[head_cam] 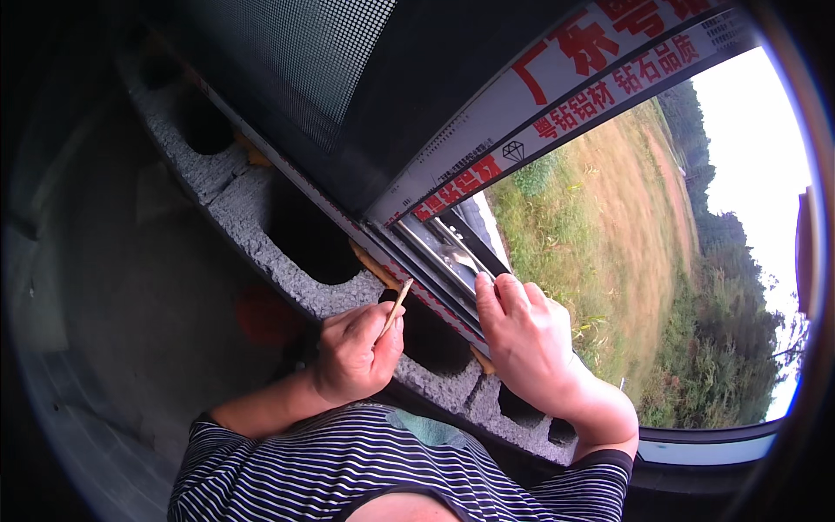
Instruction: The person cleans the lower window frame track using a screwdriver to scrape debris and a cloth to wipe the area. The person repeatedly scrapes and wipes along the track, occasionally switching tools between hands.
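My left hand (357, 352) is closed around a thin wooden stick (395, 310), whose pale tip points up past the thumb and forefinger. It is over the hollow concrete blocks (313, 290) of the window opening. Farther right, my right hand (531, 336) reaches over the lower track of a window frame (450, 287). Its fingers grip a small metal tool with a pale, rounded, spoon-like end (462, 257); the handle is mostly hidden by the fingers. That end lies in the track, where white specks show.
A dark window sash (365, 150) with mesh screen (313, 52) stands beyond the track. Protective film (567, 78) with red writing covers its frame. Orange foam (375, 264) fills gaps along the blocks. Grass (587, 209) and trees lie outside; the floor (150, 293) at left is dark.
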A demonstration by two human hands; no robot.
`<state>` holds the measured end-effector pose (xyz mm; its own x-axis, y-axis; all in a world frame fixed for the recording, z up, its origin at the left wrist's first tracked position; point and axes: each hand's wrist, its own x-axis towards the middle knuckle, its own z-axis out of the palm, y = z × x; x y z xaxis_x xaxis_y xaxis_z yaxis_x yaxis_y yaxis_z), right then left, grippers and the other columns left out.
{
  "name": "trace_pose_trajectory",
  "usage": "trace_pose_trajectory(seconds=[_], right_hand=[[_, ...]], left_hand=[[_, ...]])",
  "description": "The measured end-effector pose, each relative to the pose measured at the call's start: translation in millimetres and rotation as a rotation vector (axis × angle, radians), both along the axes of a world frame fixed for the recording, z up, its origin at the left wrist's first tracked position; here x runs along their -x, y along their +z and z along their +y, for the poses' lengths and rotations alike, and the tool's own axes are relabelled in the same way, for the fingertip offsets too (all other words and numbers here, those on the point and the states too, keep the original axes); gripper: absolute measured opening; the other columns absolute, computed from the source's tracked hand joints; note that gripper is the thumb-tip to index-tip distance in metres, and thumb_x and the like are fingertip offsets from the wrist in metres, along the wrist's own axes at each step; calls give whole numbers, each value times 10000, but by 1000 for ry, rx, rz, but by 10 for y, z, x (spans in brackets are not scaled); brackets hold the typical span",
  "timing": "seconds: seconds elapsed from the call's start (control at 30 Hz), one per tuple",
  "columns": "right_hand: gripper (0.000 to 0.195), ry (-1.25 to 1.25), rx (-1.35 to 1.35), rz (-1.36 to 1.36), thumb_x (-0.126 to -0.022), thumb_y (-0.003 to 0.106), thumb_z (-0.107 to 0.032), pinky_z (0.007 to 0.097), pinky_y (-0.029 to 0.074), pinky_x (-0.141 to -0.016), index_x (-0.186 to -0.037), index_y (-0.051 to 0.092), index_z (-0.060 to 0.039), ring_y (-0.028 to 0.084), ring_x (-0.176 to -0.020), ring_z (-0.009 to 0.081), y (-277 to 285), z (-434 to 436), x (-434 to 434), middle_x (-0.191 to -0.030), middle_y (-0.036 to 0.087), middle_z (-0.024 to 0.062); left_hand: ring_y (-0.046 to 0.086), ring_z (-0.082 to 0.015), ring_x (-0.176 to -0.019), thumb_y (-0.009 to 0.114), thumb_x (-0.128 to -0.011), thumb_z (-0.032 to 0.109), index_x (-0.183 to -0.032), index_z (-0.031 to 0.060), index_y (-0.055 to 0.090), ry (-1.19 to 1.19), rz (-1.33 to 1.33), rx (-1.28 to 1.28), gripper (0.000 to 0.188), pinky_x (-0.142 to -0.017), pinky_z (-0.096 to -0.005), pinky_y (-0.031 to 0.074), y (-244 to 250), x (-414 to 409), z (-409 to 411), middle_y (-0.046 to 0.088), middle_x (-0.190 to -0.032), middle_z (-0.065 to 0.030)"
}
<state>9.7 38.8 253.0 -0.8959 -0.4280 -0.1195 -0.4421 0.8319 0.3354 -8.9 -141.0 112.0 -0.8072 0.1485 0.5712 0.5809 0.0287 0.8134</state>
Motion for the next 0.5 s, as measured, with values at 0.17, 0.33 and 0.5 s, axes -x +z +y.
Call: trace_pose_trajectory(seconds=[0.17,0.33,0.5], right_hand=[[451,61,23,58,-811,581,-123,324,509,-539,-1204,590,97,600,-757,237,-213,-17,182,-913,583,148],[415,58,-68,166,-802,595,-128,291,488,-514,-1151,628,96,582,-684,216,-316,-141,189,-841,603,138],[375,-19,-182,156,-809,606,-107,287,462,-470,-1122,643,94,569,-629,196,-275,-243,52,-750,584,100]], left_hand=[[664,-330,-616,625,-830,-67,-944,-79,604,0,5,34,116,-541,-371,537,27,4,-16,642,-743,-175],[669,-330,-624,625,-834,-63,-943,-75,606,2,1,45,112,-546,-370,540,33,0,-23,645,-749,-175],[673,-327,-632,624,-841,-57,-944,-71,607,1,-30,35,106,-553,-371,543,27,-22,-20,646,-750,-173]])
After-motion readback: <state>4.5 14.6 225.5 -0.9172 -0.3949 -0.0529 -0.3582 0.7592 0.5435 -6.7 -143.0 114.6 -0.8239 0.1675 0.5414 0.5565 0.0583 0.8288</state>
